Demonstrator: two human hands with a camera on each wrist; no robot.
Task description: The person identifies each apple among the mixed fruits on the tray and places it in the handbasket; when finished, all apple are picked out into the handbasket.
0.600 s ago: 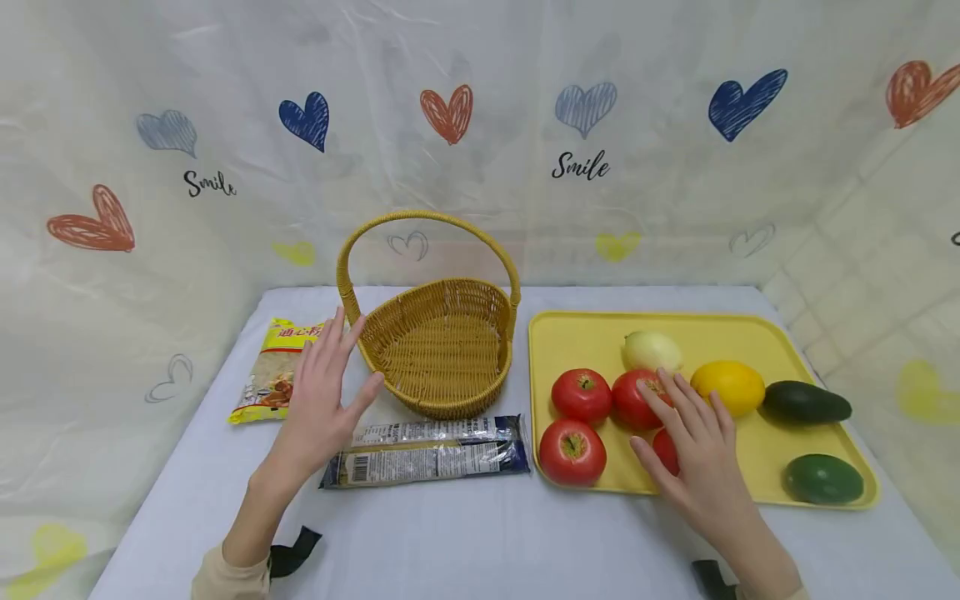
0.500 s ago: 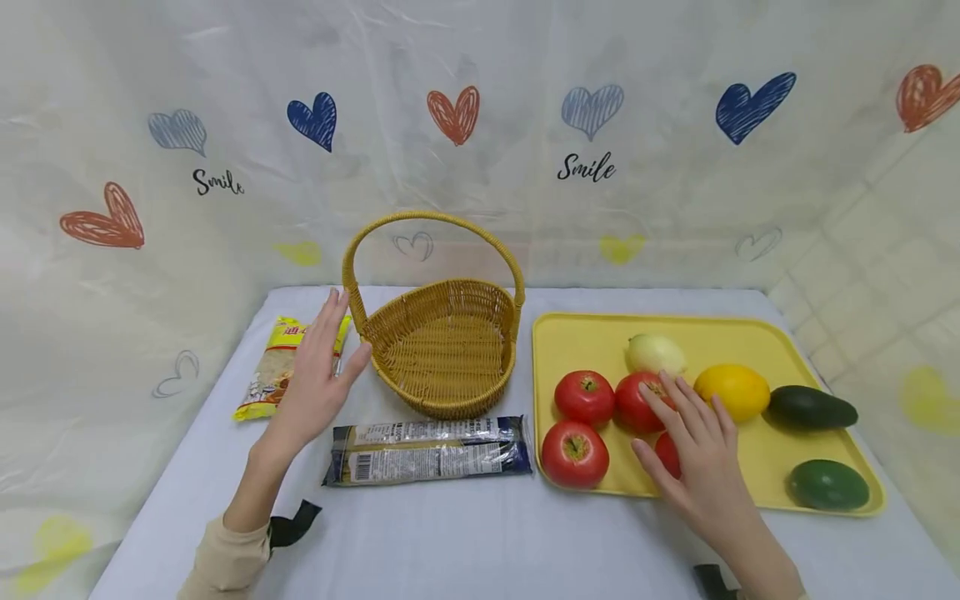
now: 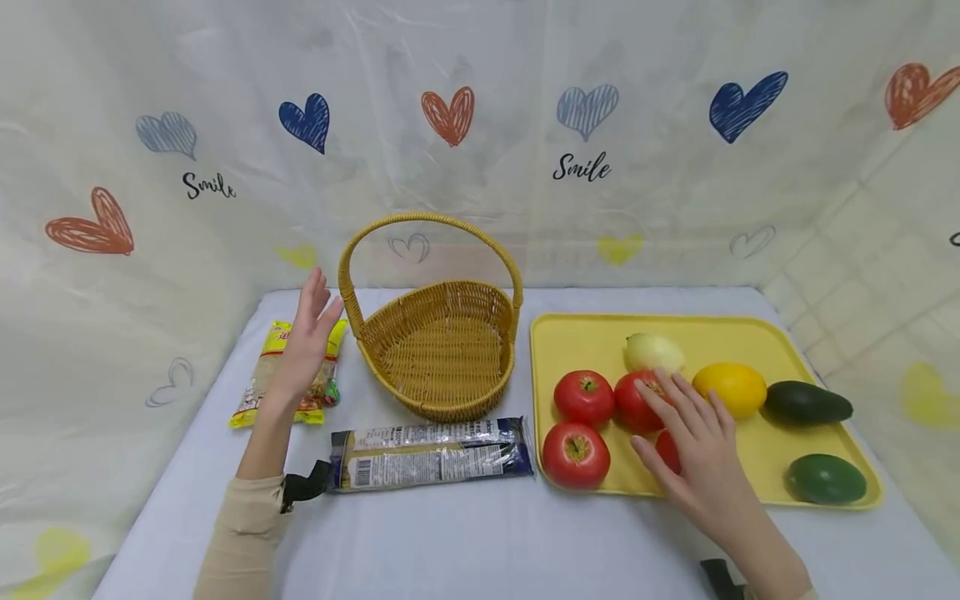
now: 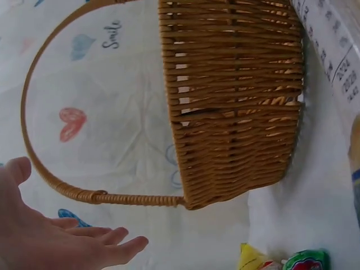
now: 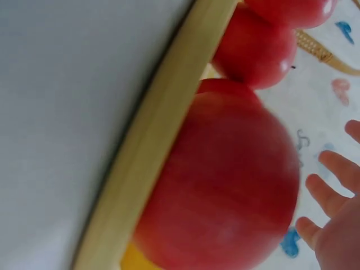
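My left hand point(image 3: 303, 333) is raised with straight fingers and thumb apart, just left of the handle of a wicker basket point(image 3: 442, 358). It holds nothing; behind it lies a yellow printed food bag point(image 3: 258, 387), partly hidden by the wrist. In the left wrist view the basket's woven side point(image 4: 236, 112) fills the upper middle. My right hand point(image 3: 701, 454), fingers spread and relaxed, hovers over the yellow tray point(image 3: 750, 333). Beneath and beside it are red apples point(image 3: 576, 455), one mostly covered by the hand. A large apple point(image 5: 225, 180) appears close up in the right wrist view.
A long blue-ended packet point(image 3: 431, 467) lies in front of the basket. On the tray also sit a pale onion point(image 3: 654, 353), a yellow lemon point(image 3: 731, 389), a dark green avocado-like item point(image 3: 806, 403) and a green oval one point(image 3: 827, 479). A patterned curtain point(image 3: 510, 192) closes the back.
My left hand has moved up and away toward the back, left of the basket handle, uncovering more of the food bag. The right hand stays over the tray.
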